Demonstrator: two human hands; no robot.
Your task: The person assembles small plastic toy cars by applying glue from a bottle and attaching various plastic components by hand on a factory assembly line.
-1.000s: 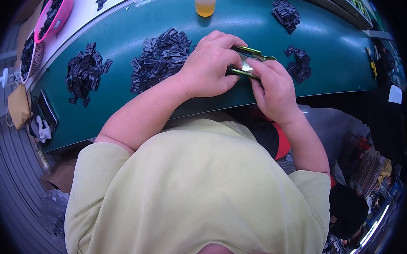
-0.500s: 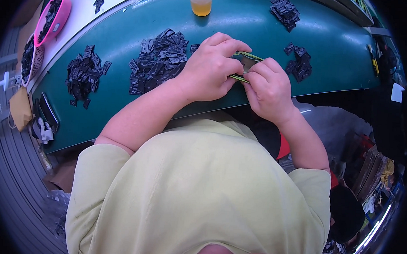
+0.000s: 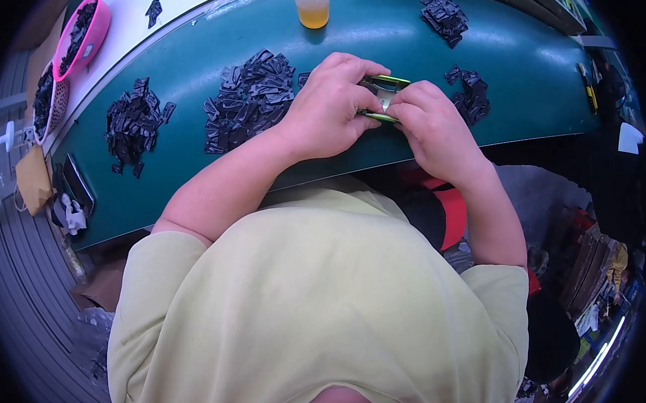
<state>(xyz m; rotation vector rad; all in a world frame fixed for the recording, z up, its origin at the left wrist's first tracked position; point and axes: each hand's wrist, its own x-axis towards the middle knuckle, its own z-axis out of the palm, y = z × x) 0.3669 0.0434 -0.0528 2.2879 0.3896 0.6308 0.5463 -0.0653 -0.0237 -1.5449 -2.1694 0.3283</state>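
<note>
Above the surface [image 3: 374, 44]: green-edged part [image 3: 392, 79]
Left hand [image 3: 333, 104]: clamped on left end
Right hand [image 3: 433, 125]: pinching right end
Handling: likely light, stiff; hold by edges

Lime-green and black piece [image 3: 391, 79], plain teal tabletop [image 3: 185, 139], black small parts [image 3: 252, 93], bright pink basket [image 3: 101, 32]

cool light lay bright over the bench [image 3: 524, 95], with soft pale glare on its green top. the hands [image 3: 333, 107] looked fairly sharp. the lower right was gloomy around a bright streak [image 3: 596, 362]. fisheye distortion bent straight edges, and the corners were black.
</note>
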